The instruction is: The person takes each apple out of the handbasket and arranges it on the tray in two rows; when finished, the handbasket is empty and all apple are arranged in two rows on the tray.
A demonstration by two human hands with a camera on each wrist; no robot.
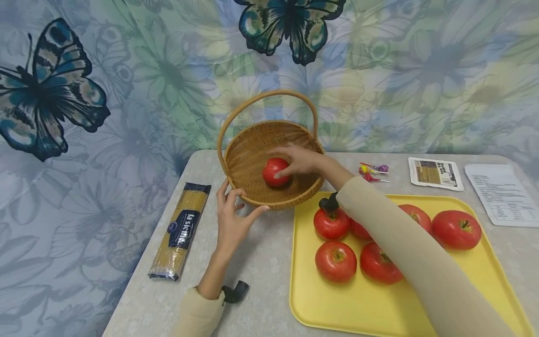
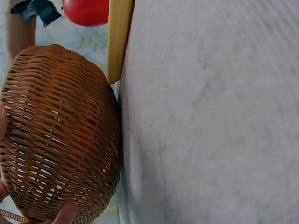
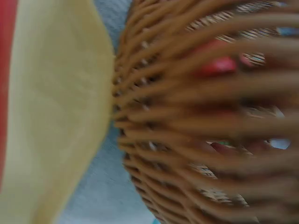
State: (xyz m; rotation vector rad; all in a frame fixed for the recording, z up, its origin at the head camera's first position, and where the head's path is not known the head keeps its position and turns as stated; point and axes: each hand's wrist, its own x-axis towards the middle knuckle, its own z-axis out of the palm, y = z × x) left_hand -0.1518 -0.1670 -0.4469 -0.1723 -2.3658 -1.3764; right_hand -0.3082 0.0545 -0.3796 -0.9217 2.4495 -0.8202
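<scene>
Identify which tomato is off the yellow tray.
The tomato inside the wicker basket, under the right hand. The other tomatoes sit on the yellow tray, none held.

Red tomato [image 1: 275,171], round and glossy, sits inside the wicker basket [image 1: 252,154], on the weave right of centre, under the fingers of the right hand [image 1: 300,160]. Basket is round, tan woven rattan with an arched hoop handle, tilted toward the camera, near rim held by the left hand [image 1: 230,220], its side touching the yellow tray [image 1: 379,304].
</scene>
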